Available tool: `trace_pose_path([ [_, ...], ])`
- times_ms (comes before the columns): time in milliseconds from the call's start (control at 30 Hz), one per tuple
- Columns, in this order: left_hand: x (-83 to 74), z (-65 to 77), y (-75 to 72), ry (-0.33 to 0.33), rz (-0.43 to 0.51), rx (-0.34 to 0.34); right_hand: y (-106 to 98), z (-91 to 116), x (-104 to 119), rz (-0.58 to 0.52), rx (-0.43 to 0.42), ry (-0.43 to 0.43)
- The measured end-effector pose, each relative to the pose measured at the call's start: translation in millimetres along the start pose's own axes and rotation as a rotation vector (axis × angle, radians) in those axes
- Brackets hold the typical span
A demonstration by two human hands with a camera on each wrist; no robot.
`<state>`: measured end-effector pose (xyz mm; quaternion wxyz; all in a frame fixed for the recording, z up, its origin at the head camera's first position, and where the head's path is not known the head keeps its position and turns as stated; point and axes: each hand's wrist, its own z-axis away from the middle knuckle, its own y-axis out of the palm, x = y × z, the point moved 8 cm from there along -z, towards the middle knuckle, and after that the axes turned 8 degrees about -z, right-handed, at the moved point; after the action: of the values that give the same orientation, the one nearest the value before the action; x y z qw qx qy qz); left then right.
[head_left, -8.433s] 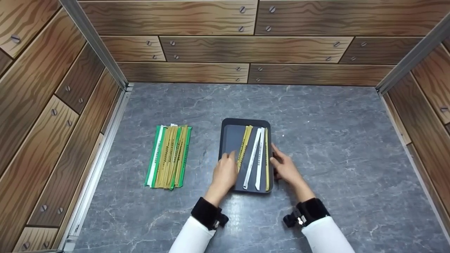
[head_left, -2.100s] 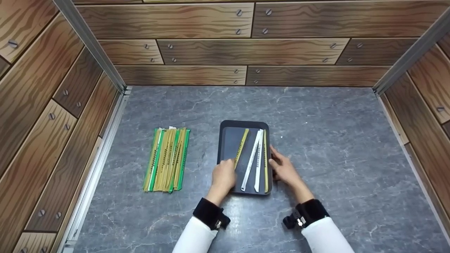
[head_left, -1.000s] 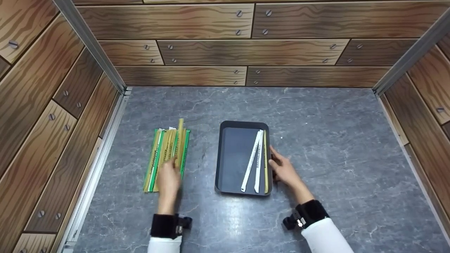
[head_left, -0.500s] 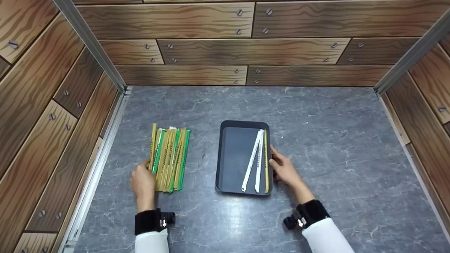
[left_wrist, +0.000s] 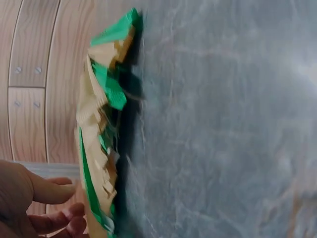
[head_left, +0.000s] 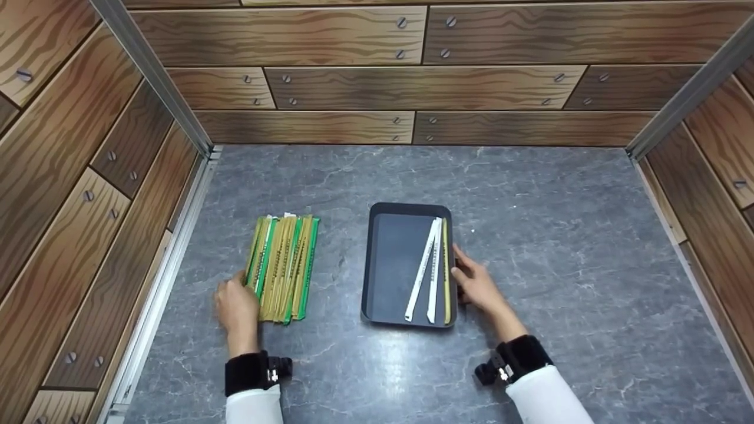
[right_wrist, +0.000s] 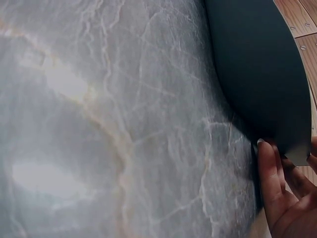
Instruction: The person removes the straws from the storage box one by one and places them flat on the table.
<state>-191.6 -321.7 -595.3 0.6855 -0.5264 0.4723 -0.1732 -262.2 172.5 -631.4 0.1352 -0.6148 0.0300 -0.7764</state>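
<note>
A row of long, thin paper packets (head_left: 283, 268), shaped like wrapped straws, lies on the left; they are yellow-brown, green and white, with dark print. My left hand (head_left: 237, 306) is at the row's left edge, touching it, its fingers loosely bent. In the left wrist view the packets' crimped ends (left_wrist: 94, 114) show beside the thumb and fingers, with nothing visible between these. A dark grey tray (head_left: 392, 265) holds two white packets (head_left: 421, 268) and a yellow one (head_left: 445, 271) at its right side. My right hand (head_left: 480, 285) touches the tray's right outer wall with fairly straight fingers.
Grey marbled tabletop (head_left: 559, 235) surrounds the tray and the row. Wood-patterned panels (head_left: 306, 88) stand at the back and on both sides, with a metal rail (head_left: 168, 271) along the left edge.
My left hand took the yellow packet from the tray's left part, carried it left and laid it at the row's left edge, now level with the others. The right hand stayed at the tray.
</note>
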Motion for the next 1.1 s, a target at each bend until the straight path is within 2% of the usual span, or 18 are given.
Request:
trace_pose_path([
  [133,-26.8,11.8,-3.6,0.1,0.034,-0.077,1,1,0,-0.018,0.007,0.008],
  [233,-60.3,28.0,-1.1,0.233,0.083,-0.102,0,1,0,-0.016,0.001,0.008],
  [333,-100.0,52.8,7.4,0.393,0.14,-0.098,0,2,0,-0.013,-0.003,0.012],
  [467,-152.8,90.0,25.7,0.592,0.205,-0.072,0,3,0,-0.01,-0.001,0.018],
  [567,-185.4,111.8,41.5,0.68,0.237,-0.044,0,2,0,0.011,-0.007,0.012],
  [700,-214.3,130.2,60.8,0.709,0.235,0.023,0,1,0,0.021,-0.012,0.003],
  [800,-227.4,139.5,75.5,0.709,0.155,0.086,0,1,0,0.005,-0.014,0.008],
  [967,-240.2,149.7,99.6,0.716,-0.048,0.158,1,1,-1,-0.029,-0.004,0.017],
  [1100,-246.4,152.9,115.2,0.717,-0.123,0.202,1,1,-2,-0.026,0.0,0.029],
])
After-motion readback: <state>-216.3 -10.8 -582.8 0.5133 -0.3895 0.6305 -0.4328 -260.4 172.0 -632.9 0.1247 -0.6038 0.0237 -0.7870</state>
